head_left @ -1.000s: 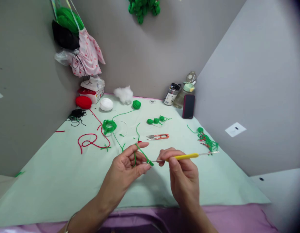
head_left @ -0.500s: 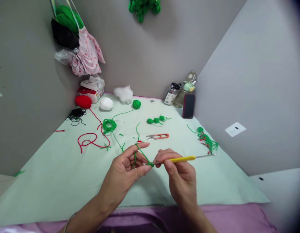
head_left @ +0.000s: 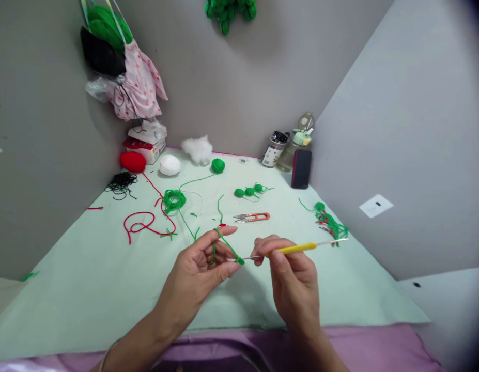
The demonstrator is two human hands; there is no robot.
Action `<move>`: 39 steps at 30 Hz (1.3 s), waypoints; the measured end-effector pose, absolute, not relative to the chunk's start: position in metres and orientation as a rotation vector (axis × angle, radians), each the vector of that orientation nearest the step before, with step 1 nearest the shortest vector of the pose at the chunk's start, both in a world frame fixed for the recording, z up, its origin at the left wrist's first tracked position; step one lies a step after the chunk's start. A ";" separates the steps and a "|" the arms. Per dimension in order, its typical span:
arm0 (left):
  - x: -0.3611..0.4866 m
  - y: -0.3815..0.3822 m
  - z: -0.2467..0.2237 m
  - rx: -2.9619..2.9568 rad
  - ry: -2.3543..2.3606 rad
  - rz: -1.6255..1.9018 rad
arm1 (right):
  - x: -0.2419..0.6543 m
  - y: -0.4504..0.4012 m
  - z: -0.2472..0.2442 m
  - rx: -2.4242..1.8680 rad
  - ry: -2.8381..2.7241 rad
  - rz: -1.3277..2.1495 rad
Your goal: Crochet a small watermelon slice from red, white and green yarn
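Note:
Between thumb and fingers, my left hand (head_left: 196, 271) pinches a small piece of green crochet work (head_left: 239, 260). Green yarn (head_left: 226, 240) runs taut from that piece up over my raised index finger. My right hand (head_left: 293, 274) grips a crochet hook (head_left: 297, 248) by its yellow handle. The hook's thin metal shaft reaches left into the green stitches, its tip close to my left fingers. Its other metal end points out to the right. Just beyond my left index finger lies a small red piece (head_left: 222, 225), partly hidden.
Orange-handled thread snips (head_left: 252, 217) lie beyond my hands, near three green crocheted balls (head_left: 249, 192). Loose red yarn (head_left: 146, 222) and a green yarn coil (head_left: 174, 200) spread to the left. A phone (head_left: 302, 169) leans at the back right; green-and-red scraps (head_left: 332, 225) lie nearer.
My right hand has shifted slightly right, drawing the hook back and tilting its right end upward. My left hand stays nearly in place, holding the green work.

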State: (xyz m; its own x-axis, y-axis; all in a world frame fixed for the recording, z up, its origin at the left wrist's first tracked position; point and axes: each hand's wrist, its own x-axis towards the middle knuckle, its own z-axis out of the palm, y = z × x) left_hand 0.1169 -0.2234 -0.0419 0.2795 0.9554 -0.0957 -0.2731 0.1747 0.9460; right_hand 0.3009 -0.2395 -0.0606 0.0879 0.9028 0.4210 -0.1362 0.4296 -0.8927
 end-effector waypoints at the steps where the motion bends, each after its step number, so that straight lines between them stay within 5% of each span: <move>1: 0.117 -0.223 -0.042 1.007 0.861 1.045 | 0.301 -0.239 -0.060 -0.793 -1.233 0.919; 39: 0.118 -0.224 -0.047 0.988 0.810 1.033 | 0.300 -0.241 -0.063 -0.805 -1.275 0.870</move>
State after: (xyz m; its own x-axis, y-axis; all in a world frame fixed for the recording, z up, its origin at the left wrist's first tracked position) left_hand 0.1177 -0.2240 -0.0472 0.3156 0.9449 -0.0867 -0.3092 0.1888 0.9321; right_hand 0.3004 -0.2414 -0.0627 0.0814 0.8885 0.4515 -0.0964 0.4579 -0.8838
